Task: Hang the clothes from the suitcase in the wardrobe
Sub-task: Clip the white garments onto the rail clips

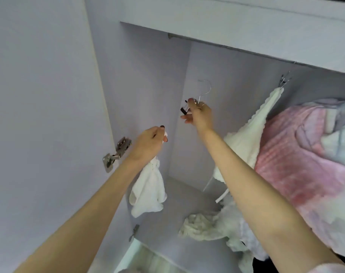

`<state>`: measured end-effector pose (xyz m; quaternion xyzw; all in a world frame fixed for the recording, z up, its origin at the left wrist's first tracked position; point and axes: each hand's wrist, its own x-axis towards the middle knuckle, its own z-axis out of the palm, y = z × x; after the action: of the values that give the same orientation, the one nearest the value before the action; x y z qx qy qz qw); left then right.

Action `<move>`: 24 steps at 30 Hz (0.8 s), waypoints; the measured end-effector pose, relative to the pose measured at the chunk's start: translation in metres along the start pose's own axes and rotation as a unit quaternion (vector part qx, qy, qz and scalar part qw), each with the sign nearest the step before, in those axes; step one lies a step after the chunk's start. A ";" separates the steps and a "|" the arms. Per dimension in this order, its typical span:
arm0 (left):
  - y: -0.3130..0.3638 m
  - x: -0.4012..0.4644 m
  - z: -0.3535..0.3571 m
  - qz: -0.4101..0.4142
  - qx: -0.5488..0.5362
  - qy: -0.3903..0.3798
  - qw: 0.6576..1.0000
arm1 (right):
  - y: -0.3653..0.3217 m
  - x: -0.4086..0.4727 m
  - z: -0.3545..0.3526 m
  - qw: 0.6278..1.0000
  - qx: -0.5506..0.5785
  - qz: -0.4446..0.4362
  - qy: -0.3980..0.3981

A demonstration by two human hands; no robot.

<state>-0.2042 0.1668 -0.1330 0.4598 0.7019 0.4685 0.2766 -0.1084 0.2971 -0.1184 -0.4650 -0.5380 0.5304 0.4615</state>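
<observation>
Inside the open wardrobe, my right hand point(199, 113) grips a metal clip hanger point(204, 89) just under its hook, well below the dark rail point(217, 45). My left hand point(150, 142) grips the top of a small white cloth point(148, 192), which hangs limp beneath it, left of and lower than the hanger. The cloth and the hanger are apart. A white textured garment point(250, 134) and a pink knitted one point(297, 154) hang from the rail to the right.
The wardrobe's left wall point(142, 85) and its open door with a metal hinge point(117, 152) stand close by my left hand. Crumpled pale clothes point(203, 223) lie on the wardrobe floor. Bare rail runs above the hanger.
</observation>
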 end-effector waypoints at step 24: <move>0.002 -0.159 0.066 0.067 0.125 -0.229 0.963 | 0.093 -0.252 -0.133 0.965 0.225 0.133 0.014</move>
<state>-0.0825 0.0501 -0.1651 0.6318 0.6403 0.2766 0.3382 0.0603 0.0671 -0.2111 -0.4245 -0.3315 0.6876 0.4869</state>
